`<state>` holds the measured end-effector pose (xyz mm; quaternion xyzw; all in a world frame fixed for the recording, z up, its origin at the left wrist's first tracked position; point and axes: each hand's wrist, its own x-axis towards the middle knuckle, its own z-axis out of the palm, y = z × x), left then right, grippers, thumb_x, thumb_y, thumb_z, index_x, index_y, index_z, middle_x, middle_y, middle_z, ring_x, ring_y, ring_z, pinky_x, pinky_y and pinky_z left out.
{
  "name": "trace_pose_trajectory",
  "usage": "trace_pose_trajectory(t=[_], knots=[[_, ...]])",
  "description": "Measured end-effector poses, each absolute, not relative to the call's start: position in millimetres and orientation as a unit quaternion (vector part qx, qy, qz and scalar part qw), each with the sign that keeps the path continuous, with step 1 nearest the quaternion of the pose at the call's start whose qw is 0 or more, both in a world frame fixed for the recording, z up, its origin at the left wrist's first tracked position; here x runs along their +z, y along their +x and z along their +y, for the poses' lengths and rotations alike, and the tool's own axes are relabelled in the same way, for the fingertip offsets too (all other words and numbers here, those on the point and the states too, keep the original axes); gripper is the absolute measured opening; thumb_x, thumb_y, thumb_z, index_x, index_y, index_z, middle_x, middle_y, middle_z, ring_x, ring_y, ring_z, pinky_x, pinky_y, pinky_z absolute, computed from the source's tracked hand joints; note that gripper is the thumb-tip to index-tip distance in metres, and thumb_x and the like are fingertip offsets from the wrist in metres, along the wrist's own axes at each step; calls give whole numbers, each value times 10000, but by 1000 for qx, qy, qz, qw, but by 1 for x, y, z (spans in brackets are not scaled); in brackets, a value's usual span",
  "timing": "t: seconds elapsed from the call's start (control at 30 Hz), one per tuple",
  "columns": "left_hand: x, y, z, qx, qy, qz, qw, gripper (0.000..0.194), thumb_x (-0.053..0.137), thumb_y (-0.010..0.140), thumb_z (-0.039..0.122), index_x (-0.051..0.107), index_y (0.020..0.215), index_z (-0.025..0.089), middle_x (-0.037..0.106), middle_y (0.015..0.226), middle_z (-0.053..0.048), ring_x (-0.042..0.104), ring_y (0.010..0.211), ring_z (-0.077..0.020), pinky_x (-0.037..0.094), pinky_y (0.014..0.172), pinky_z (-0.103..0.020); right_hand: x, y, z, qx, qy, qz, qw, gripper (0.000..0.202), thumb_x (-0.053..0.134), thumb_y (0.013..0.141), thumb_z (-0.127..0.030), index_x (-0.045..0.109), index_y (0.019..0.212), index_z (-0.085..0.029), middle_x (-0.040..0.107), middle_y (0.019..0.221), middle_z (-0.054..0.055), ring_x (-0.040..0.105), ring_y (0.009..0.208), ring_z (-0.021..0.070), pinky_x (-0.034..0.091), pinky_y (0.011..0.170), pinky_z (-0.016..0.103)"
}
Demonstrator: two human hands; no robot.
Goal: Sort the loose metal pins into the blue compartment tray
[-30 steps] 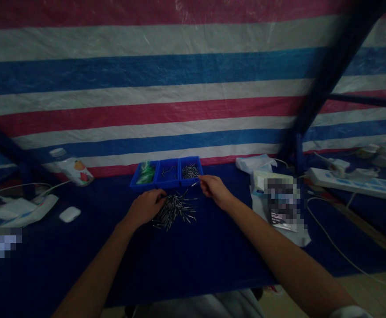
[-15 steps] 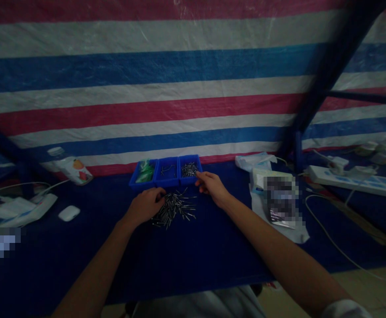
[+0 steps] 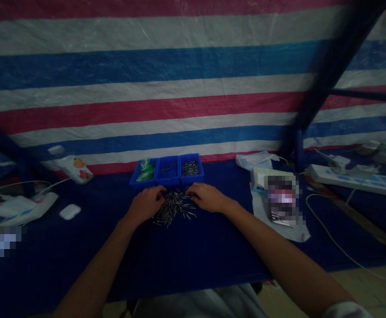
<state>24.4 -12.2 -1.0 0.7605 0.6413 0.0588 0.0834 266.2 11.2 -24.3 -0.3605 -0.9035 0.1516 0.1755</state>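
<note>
A loose pile of thin metal pieces (image 3: 174,208) lies on the blue table. At its left edge is my left hand (image 3: 147,204), fingers curled inward over the pieces; whatever its fingertips hold is too small to make out. My right hand (image 3: 206,197) reaches the pile's upper right edge with thumb and fingers drawn close, and any piece between them is hidden. Behind the pile stand three joined blue bins: the left bin (image 3: 133,178) with a green bag (image 3: 145,170), the middle bin (image 3: 168,180) with a few thin pieces, the right bin (image 3: 193,178) with many small metal pieces.
A bottle (image 3: 75,168), a white case (image 3: 70,212) and a power strip (image 3: 42,210) are on the left. To the right lie packets (image 3: 257,160), a blurred pouch (image 3: 281,198) on white paper, another power strip (image 3: 361,179) and cables. A striped sheet (image 3: 179,101) hangs behind.
My right hand has moved from the right bin's front corner down and left to the pile. My left hand has stayed almost in place.
</note>
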Motion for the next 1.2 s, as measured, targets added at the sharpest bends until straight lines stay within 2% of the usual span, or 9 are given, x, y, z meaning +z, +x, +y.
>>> trace_pose_trajectory(t=[0.33, 0.43, 0.5, 0.63, 0.83, 0.93, 1.1, 1.2], knots=[[-1, 25, -13, 64, 756, 645, 84, 313, 508, 832, 218, 611, 1124, 258, 708, 979, -20, 656, 912, -221, 470, 750, -314, -23, 266, 11, 151, -345, -908, 183, 388, 426, 848, -60, 599, 1183, -150, 615, 1092, 99, 591, 990, 175, 444, 880, 296], [0, 25, -13, 64, 757, 645, 86, 311, 516, 829, 219, 611, 1122, 258, 707, 974, -20, 655, 910, -219, 470, 748, -311, -19, 266, 12, 160, -341, -901, 218, 345, 423, 850, -80, 629, 1123, -124, 634, 1058, 102, 594, 954, 166, 442, 879, 297], [0, 25, -13, 64, 758, 643, 85, 305, 514, 833, 220, 610, 1120, 256, 706, 971, -21, 652, 911, -220, 467, 743, -312, -17, 266, 12, 179, -344, -894, 223, 297, 476, 809, -86, 666, 1032, -132, 667, 964, 75, 604, 861, 155, 451, 816, 287], [0, 25, -13, 62, 759, 643, 83, 303, 505, 846, 220, 602, 1132, 250, 702, 981, -26, 650, 920, -225, 465, 729, -318, -10, 266, 14, 281, -355, -857, 246, 206, 563, 776, -133, 707, 920, -160, 688, 804, 23, 591, 700, 127, 442, 683, 265], [3, 28, -17, 63, 761, 640, 80, 304, 484, 851, 202, 606, 1128, 237, 701, 989, -34, 657, 907, -227, 466, 720, -321, 3, 268, 17, 526, -378, -661, 379, 167, 613, 811, -326, 692, 824, -179, 698, 811, 32, 510, 568, 88, 391, 546, 245], [3, 29, -19, 68, 762, 639, 78, 305, 493, 846, 202, 612, 1124, 237, 700, 991, -35, 655, 905, -226, 463, 717, -320, 5, 272, 20, 549, -427, -584, 419, 185, 620, 805, -342, 637, 728, -175, 659, 713, 19, 446, 494, 71, 323, 475, 233], [4, 20, -14, 95, 759, 639, 89, 296, 523, 827, 191, 630, 1099, 235, 692, 943, -28, 646, 868, -216, 473, 726, -322, 0, 278, 28, 559, -515, -511, 401, 254, 582, 814, -301, 519, 603, -176, 469, 487, -43, 351, 387, 57, 200, 396, 230], [23, 23, -23, 231, 738, 629, 82, 227, 555, 823, 233, 661, 1024, 217, 657, 874, -31, 620, 803, -199, 496, 747, -337, -1, 278, 32, 565, -519, -490, 413, 262, 561, 829, -307, 509, 609, -175, 432, 474, -53, 333, 368, 51, 184, 389, 229]])
